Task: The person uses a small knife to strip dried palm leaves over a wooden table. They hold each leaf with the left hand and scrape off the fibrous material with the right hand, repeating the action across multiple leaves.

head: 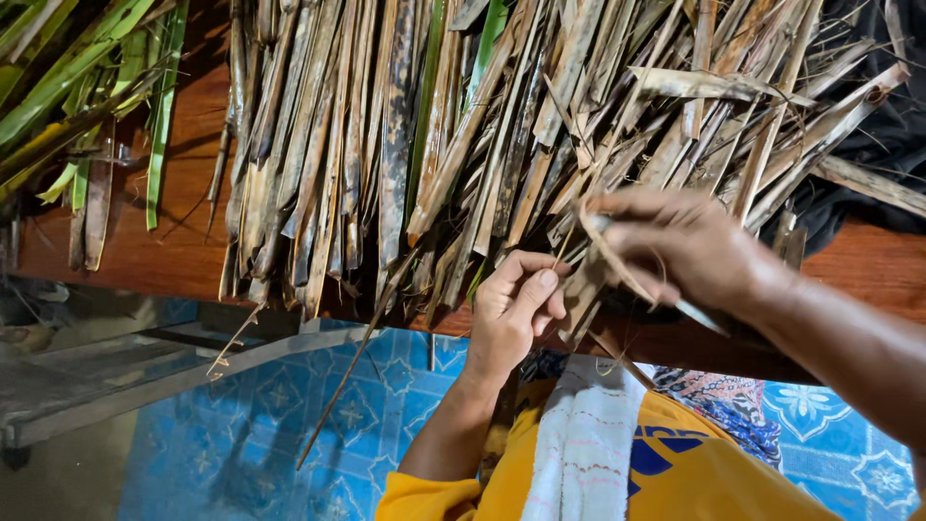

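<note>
We note the left hand [516,304] nearest us, pinched shut on a dry leaf strip [586,289] at its lower end. The strip's long axis runs from that pinch up and right toward the right hand [685,246], which is closed on a thin pale blade [699,314] and touches the strip's upper part. Beyond both lies the pile of dried palm leaves [405,145], pointing toward us across the red-brown wooden table [183,260].
</note>
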